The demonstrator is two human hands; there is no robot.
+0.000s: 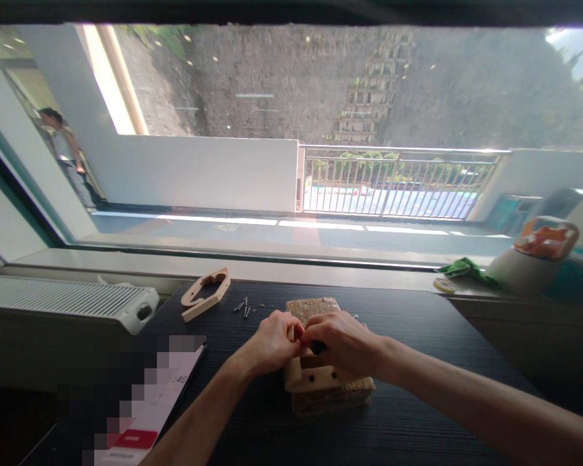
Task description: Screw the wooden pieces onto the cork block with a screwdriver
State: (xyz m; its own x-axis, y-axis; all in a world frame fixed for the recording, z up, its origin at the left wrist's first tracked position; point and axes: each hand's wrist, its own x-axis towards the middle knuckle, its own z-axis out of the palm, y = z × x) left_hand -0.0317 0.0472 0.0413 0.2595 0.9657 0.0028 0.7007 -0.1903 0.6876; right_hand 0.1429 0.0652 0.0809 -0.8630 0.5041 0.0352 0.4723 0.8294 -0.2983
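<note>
My left hand (278,338) and my right hand (344,342) meet above a light wooden piece (305,378) with dark round holes along its near face. The fingertips of both are pinched close together; what the left one holds, if anything, is hidden. A small dark object (318,347) shows under the curled fingers of my right hand, too covered for its kind to be told. Beneath the wooden piece lies a rough, brownish block (313,309), its far end showing beyond my hands and its near end below them.
A curved wooden frame (206,296) and several screws (245,307) lie at the back left of the dark table (418,388). A tablet-like screen (160,408) is at the left. Beyond are a radiator (68,301), green cloth (469,270) and window; outside walks a person (68,152).
</note>
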